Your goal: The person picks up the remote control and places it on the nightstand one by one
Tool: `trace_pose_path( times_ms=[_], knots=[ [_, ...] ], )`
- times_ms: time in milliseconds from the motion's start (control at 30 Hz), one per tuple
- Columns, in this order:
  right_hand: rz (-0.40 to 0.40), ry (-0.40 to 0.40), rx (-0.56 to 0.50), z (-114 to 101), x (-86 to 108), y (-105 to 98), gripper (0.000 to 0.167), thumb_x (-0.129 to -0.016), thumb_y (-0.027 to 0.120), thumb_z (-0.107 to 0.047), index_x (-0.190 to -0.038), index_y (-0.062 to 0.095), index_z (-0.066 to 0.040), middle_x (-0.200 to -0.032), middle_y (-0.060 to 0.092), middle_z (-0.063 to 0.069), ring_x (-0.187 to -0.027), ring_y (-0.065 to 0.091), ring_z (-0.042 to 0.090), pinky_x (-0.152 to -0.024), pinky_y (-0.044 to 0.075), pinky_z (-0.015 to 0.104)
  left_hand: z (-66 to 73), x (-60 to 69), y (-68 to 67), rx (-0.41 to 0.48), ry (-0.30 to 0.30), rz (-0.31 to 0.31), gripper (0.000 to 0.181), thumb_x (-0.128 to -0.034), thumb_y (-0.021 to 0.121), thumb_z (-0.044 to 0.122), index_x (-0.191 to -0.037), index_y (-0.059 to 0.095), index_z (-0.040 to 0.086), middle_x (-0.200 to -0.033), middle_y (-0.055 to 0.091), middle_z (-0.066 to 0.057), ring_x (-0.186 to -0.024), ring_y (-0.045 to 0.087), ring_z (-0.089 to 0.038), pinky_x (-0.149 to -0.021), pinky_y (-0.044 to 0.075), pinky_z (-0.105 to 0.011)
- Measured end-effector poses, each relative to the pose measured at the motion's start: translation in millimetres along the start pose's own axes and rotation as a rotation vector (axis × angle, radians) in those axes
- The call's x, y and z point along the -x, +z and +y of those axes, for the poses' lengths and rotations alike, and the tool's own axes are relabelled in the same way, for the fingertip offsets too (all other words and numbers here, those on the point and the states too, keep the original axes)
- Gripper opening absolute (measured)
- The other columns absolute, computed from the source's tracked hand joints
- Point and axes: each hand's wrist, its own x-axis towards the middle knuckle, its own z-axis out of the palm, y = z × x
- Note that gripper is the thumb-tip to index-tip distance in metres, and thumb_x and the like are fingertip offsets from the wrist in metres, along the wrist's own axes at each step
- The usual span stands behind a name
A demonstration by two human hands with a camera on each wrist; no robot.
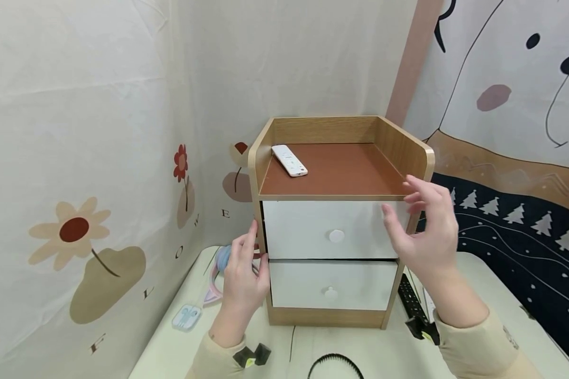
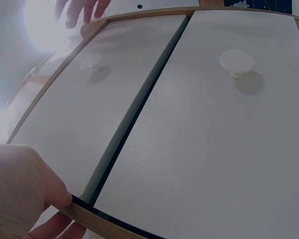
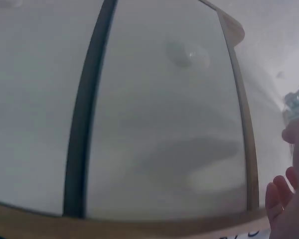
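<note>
A small wooden cabinet (image 1: pixel 327 317) stands upright before me with a white upper drawer (image 1: pixel 298 226) and a white lower drawer (image 1: pixel 298 287), each with a round knob. My left hand (image 1: pixel 244 273) touches the cabinet's left side. In the left wrist view its thumb (image 2: pixel 57 191) lies at the front edge of the side panel, with fingertips on the outer side. Near the upper right front corner, my right hand (image 1: pixel 429 231) has its fingers spread and holds nothing. A white remote control (image 1: pixel 290 160) lies on the brown top shelf (image 1: pixel 341 168).
Left of the cabinet lie boxed earphones (image 1: pixel 187 317) and a light-blue item (image 1: pixel 223 258), partly hidden. A black keypad-like object (image 1: pixel 411 297) is on the right. A black toothed hoop (image 1: pixel 334 356) lies in front. Printed cloth hangs behind the white tabletop (image 1: pixel 275 358).
</note>
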Motion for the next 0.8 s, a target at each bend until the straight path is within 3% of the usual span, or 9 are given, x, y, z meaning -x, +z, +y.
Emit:
trace_pose_path(
  times_ms=[133,300,400,533,800],
  knots=[
    [0.071,0.044,0.021,9.0,10.3,-11.9,0.061,-0.102,0.073,-0.039,-0.139,0.061,0.007,-0.126,0.065,0.033,-0.104,0.061,-0.002,-0.094,0.049,0.005,0.0,0.3,-0.6,0.0,0.002,0.005,0.087,-0.085,0.073,-0.021,-0.165,0.045,0.0,-0.12,0.062,-0.028,-0.089,0.076,-0.03,-0.069,0.072,-0.038],
    [0.104,0.105,0.063,20.2,28.4,-25.4,0.054,-0.102,0.073,-0.028,-0.14,0.059,0.008,-0.128,0.065,0.034,-0.106,0.057,-0.013,-0.093,0.048,0.003,-0.1,0.9,-1.5,-0.001,-0.003,0.002,0.087,-0.0855,0.073,-0.021,-0.165,0.045,0.001,-0.12,0.062,-0.027,-0.088,0.076,-0.03,-0.068,0.071,-0.039],
    [0.098,0.145,0.085,29.9,42.5,-33.8,0.051,-0.1,0.073,-0.018,-0.142,0.059,0.007,-0.132,0.07,0.009,-0.105,0.057,-0.015,-0.092,0.048,0.003,-0.2,1.3,-1.7,0.001,-0.008,-0.003,0.088,-0.0858,0.073,-0.02,-0.166,0.044,0.001,-0.121,0.062,-0.027,-0.088,0.076,-0.03,-0.068,0.071,-0.038],
    [0.078,0.227,0.118,43.4,64.0,-46.2,0.052,-0.097,0.071,-0.004,-0.147,0.059,0.006,-0.14,0.055,-0.027,-0.101,0.056,-0.017,-0.091,0.048,0.002,-0.3,1.4,-1.7,0.007,-0.011,-0.006,0.088,-0.0862,0.073,-0.02,-0.166,0.044,0.001,-0.122,0.061,-0.027,-0.089,0.076,-0.031,-0.069,0.072,-0.038],
    [0.027,0.415,0.22,66.2,110.4,-68.5,0.055,-0.098,0.068,0.003,-0.152,0.058,0.001,-0.134,0.049,-0.034,-0.096,0.052,-0.019,-0.087,0.044,-0.004,0.1,1.1,-2.8,0.003,-0.02,-0.021,0.089,-0.0873,0.074,-0.019,-0.167,0.042,0.003,-0.122,0.061,-0.026,-0.088,0.075,-0.03,-0.069,0.072,-0.04]
  ],
)
